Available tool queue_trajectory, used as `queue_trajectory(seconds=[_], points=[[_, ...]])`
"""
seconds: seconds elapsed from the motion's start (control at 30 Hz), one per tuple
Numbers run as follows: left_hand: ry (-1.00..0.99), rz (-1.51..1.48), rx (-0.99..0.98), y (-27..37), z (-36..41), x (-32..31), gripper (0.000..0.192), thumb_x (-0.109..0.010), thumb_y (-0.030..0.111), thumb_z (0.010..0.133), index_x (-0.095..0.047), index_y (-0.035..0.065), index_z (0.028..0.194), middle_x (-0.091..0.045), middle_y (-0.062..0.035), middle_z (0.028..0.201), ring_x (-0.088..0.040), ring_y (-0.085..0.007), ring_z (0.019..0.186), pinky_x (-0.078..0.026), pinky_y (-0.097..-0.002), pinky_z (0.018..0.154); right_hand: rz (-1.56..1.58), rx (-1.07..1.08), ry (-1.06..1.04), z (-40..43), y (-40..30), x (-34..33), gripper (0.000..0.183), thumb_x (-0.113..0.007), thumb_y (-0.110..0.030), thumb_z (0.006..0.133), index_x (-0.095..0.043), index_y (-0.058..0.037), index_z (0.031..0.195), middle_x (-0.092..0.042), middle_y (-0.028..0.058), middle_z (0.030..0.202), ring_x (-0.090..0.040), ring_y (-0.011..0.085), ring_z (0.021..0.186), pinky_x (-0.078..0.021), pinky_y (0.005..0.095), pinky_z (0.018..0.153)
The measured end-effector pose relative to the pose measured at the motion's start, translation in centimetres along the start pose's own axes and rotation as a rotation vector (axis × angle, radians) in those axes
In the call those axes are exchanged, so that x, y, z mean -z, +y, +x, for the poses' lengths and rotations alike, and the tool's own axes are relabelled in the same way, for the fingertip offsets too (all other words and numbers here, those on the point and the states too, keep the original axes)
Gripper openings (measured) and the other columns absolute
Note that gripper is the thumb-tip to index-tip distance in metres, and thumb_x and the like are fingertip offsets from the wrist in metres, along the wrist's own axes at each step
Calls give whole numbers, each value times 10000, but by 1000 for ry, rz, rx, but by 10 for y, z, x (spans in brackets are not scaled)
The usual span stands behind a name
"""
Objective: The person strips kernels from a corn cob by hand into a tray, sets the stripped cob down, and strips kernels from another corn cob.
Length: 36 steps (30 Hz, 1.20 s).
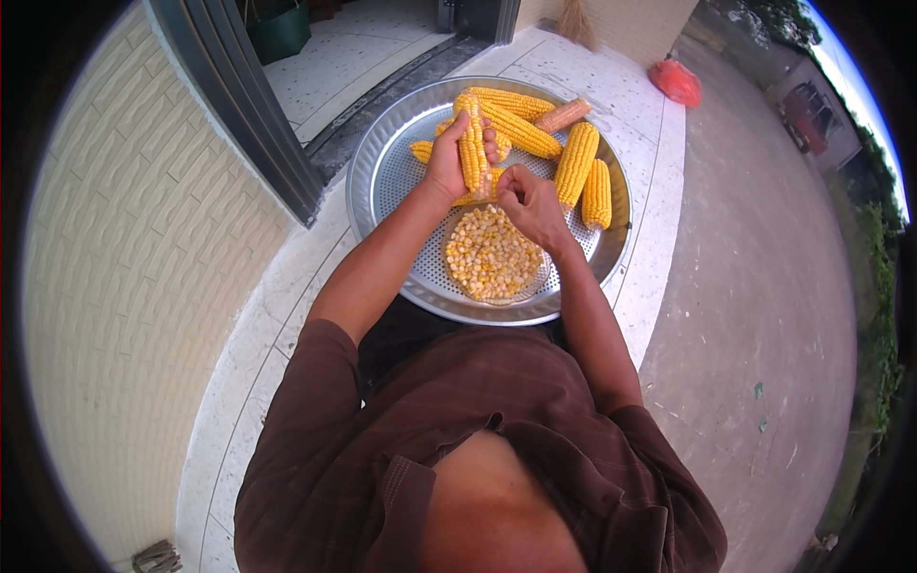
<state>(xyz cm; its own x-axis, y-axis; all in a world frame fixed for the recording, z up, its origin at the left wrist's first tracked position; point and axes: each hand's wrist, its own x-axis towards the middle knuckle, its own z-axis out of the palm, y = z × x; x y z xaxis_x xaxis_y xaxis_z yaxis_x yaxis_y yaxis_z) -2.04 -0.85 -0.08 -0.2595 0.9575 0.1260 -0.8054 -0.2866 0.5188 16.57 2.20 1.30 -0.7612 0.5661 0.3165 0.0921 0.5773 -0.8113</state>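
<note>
My left hand (pixel 450 159) grips an ear of yellow corn (pixel 473 147), held nearly upright, with pale bare cob showing at its lower end. Just right of that end is my right hand (pixel 529 202), its fingers curled; whether they hold a kernel cannot be seen. Below both hands a clear bowl (pixel 542 281) full of loose corn kernels (pixel 493 254) sits in a large round perforated metal tray (pixel 366 208). Whole ears lie behind and to the right, among them a thick ear (pixel 577 165) and a shorter ear (pixel 597 195). A stripped cob (pixel 563 115) rests at the back right.
A dark metal door frame (pixel 236 107) and a tiled wall (pixel 136 236) stand at the left. Through the doorway shows a green container (pixel 279 34). A red plastic bag (pixel 675 82) lies at the edge of the pale paving, beside a broom (pixel 575 25) leaning farther back.
</note>
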Motion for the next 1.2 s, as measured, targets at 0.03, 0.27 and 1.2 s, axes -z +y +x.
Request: queue_trajectory(seconds=[0.03,0.27,1.2], points=[[-6,-15,0,0,0,0,399,-557,423,1004,-523,36,1096,-582,-90,858,-556,-197,708,-501,-343,667,0,0,0,0,2,-1,120,-588,-95,890,-592,17,933,-615,75,671,-562,117,598,-469,298,575],[-33,70,9,-1,0,1,427,-543,425,1012,-506,25,1158,-571,-90,892,-548,-186,728,-504,-333,680,22,25,139,1,-7,-12,207,-696,-172,906,-615,11,954,-653,83,752,-602,130,625,-498,292,600],[-28,55,7,0,-1,-1,437,-523,433,1016,-507,27,1176,-564,-87,896,-534,-180,721,-480,-330,676,-63,28,173,3,2,-14,395,-608,-344,970,-654,47,999,-694,233,845,-697,350,780,-528,420,727]])
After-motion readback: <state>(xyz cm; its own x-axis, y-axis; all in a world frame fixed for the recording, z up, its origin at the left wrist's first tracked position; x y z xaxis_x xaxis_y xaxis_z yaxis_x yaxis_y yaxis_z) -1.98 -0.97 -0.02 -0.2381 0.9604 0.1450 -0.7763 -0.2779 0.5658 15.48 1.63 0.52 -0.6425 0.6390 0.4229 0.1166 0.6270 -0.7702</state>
